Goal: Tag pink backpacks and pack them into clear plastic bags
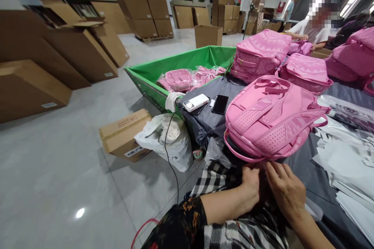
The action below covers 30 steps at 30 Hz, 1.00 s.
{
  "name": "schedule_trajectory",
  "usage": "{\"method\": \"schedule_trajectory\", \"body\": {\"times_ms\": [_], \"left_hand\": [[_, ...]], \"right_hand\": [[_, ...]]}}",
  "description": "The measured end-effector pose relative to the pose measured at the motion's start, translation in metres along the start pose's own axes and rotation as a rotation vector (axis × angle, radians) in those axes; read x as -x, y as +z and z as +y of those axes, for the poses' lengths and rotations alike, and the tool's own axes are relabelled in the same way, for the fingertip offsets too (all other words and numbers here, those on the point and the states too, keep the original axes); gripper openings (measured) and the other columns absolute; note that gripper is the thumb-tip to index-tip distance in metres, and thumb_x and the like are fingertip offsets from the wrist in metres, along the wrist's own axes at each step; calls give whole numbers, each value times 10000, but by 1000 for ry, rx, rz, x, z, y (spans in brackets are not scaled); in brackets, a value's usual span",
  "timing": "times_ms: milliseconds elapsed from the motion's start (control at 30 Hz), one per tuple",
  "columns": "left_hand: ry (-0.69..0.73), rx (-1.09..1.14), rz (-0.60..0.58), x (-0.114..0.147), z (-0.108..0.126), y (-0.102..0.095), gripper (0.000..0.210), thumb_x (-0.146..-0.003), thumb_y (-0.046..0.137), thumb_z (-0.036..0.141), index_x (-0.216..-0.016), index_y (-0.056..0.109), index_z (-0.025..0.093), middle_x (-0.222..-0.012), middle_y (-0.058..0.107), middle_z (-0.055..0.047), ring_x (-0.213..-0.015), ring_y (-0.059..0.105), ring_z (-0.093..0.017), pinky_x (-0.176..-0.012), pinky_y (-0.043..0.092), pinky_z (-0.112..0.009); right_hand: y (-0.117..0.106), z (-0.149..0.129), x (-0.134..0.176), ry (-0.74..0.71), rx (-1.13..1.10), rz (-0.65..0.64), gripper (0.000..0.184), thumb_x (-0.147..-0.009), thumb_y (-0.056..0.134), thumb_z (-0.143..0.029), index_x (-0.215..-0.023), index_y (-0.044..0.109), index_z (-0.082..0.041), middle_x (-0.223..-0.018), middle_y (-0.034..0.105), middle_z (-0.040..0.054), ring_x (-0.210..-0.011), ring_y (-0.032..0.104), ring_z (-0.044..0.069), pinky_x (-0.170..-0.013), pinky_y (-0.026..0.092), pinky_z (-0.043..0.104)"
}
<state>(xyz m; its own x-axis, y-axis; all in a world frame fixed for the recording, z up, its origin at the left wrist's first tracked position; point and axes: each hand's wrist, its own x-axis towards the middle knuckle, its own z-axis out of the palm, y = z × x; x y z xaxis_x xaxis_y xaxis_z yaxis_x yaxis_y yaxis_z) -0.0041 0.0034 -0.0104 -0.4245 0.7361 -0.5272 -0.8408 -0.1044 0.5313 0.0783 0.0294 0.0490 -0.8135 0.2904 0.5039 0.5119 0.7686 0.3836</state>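
A pink backpack (267, 118) lies on the grey-covered table with its perforated shoulder straps and top handle facing up. At its near edge, close to my body, my left hand (251, 186) is bent inward, its fingertips mostly hidden. Just beside it, my right hand (284, 186) has its fingers curled together against the bag's lower rim. Whatever lies between the two hands is dark and hidden. A crumpled clear plastic bag (217, 151) sits left of the backpack, above a black-and-white checked cloth (214, 177) by my left forearm.
More pink backpacks (260, 52) stand behind, near a co-worker (312, 31). A phone (220, 104) and a white power bank (196, 102) with a cable lie left. White sheets (344, 159) cover the right side. A green bin (175, 60) holds wrapped pink items; a carton (125, 134) stands on the floor.
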Motion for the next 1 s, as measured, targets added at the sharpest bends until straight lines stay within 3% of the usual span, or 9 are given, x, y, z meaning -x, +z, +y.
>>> {"method": "schedule_trajectory", "body": {"times_ms": [133,267,367,467,533,633,833,1000], "left_hand": [[35,70,-106,9,12,-2,352,-531,878,394,-759,764,152,-783,758,-70,-766,673,-214,-833,536,-353],[45,33,-202,17,25,-1,317,-576,851,357,-798,791,139,-833,770,-81,-797,669,-213,-863,526,-358],[53,-1,-123,13,19,0,263,-510,843,275,-724,760,146,-770,745,-61,-732,632,-190,-806,525,-347],[40,-49,11,4,5,2,290,-510,836,248,-770,736,166,-799,736,-51,-762,639,-199,-828,528,-364],[37,-77,49,0,0,4,342,-529,842,237,-849,734,181,-844,743,-54,-822,658,-217,-853,531,-371],[41,-43,71,0,0,6,368,-527,829,209,-881,729,196,-863,754,-50,-812,662,-214,-797,542,-350],[22,-63,119,16,13,-3,276,-486,854,255,-722,745,161,-717,735,-43,-673,619,-177,-682,526,-321],[154,-166,-22,24,23,4,312,-514,873,401,-636,773,132,-651,701,-30,-630,535,-136,-629,475,-266]], "right_hand": [[0,2,16,-44,-2,35,259,-1002,478,-180,-1120,702,-125,-1028,753,123,-950,608,231,-791,445,343],[-4,-3,21,-17,-17,32,238,-1003,489,-182,-1012,726,-162,-1047,772,100,-955,630,226,-774,416,351],[-7,-4,19,-8,-110,67,222,-1015,488,-182,-934,695,-174,-1007,775,85,-912,638,218,-761,413,343],[-5,-2,14,85,-213,138,124,-1010,534,-199,-1025,655,-176,-977,755,85,-880,632,204,-806,438,331],[2,-2,10,211,-145,194,135,-997,583,-235,-1091,636,-154,-945,730,102,-836,615,209,-796,444,335],[18,-4,4,324,14,246,140,-1010,559,-275,-1037,632,-159,-853,686,87,-770,587,209,-713,413,330],[28,-5,7,254,2,205,129,-982,532,-159,-885,609,-194,-851,660,76,-792,558,205,-708,378,325],[14,-4,10,141,0,78,120,-939,527,-148,-983,637,-170,-932,660,119,-876,554,240,-743,374,344]]}}
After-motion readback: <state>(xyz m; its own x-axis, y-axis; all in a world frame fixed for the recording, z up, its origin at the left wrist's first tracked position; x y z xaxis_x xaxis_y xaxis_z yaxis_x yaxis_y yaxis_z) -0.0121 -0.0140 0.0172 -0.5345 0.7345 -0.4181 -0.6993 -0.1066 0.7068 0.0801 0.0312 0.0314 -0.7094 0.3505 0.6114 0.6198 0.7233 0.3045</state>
